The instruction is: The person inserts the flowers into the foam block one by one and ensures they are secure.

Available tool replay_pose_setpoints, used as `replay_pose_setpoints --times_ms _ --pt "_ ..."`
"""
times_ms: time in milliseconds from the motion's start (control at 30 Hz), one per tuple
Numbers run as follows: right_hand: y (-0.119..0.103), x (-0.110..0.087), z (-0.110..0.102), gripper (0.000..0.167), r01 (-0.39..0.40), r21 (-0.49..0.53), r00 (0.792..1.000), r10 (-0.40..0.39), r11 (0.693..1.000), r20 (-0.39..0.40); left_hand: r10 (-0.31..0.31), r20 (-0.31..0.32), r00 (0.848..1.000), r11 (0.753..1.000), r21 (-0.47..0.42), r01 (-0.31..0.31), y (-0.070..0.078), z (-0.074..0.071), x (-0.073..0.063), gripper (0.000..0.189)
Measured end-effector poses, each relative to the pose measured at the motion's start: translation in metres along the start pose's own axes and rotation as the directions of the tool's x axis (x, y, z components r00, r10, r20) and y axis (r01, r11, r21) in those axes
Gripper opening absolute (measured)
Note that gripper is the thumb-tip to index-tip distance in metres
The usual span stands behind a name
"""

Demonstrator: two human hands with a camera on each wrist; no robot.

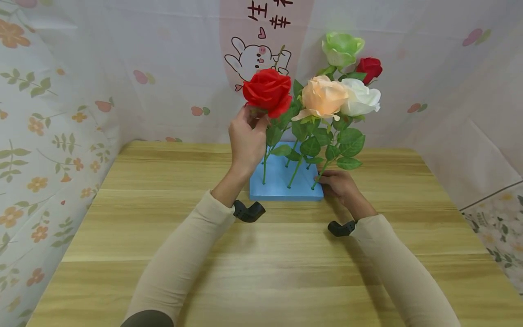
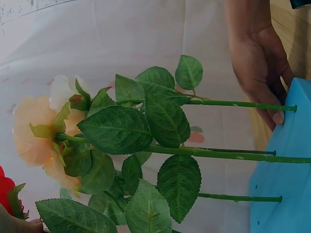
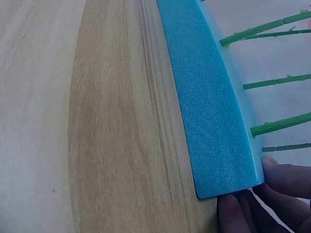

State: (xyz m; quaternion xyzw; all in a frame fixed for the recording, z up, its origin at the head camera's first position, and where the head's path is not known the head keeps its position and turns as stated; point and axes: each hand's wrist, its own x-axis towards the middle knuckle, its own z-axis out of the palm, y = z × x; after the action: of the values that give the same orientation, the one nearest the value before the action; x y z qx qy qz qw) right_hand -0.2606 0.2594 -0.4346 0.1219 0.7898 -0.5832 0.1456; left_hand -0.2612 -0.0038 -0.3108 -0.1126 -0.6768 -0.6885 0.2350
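In the head view my left hand [image 1: 247, 143] pinches the stem of a bright red artificial rose [image 1: 267, 91] just below its bloom. That rose's stem rises from the front left of a blue foam block [image 1: 278, 176]. My right hand [image 1: 342, 187] grips the block's right edge, thumb over the top and other fingers against the side, as the right wrist view shows. Also standing in the block are a peach rose [image 1: 324, 96] at the front middle and a white rose [image 1: 359, 97] at the front right. Behind them rise a green rose [image 1: 342, 50] and a dark red rose [image 1: 369, 69].
The block stands on a wood-grain table [image 1: 253, 272], toward its far side. A printed white curtain [image 1: 171, 68] hangs close behind the table. Green leaves [image 1: 310, 146] crowd the space between the stems. Black curved wrist mounts [image 1: 249, 212] stick out from both cuffs.
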Motion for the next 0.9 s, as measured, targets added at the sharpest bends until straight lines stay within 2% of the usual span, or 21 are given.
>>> replay_pose_setpoints --times_ms 500,900 --pt "-0.0019 -0.0022 0.0007 0.048 0.004 0.012 1.000 -0.004 1.000 -0.002 0.020 0.037 0.999 0.998 0.058 -0.022 -0.0011 -0.0003 -0.0056 0.017" --pt "0.0006 -0.0020 -0.0007 0.050 0.009 -0.005 1.000 -0.009 1.000 0.003 0.017 0.051 0.999 0.993 0.120 -0.023 -0.0034 -0.0016 -0.0061 0.016"
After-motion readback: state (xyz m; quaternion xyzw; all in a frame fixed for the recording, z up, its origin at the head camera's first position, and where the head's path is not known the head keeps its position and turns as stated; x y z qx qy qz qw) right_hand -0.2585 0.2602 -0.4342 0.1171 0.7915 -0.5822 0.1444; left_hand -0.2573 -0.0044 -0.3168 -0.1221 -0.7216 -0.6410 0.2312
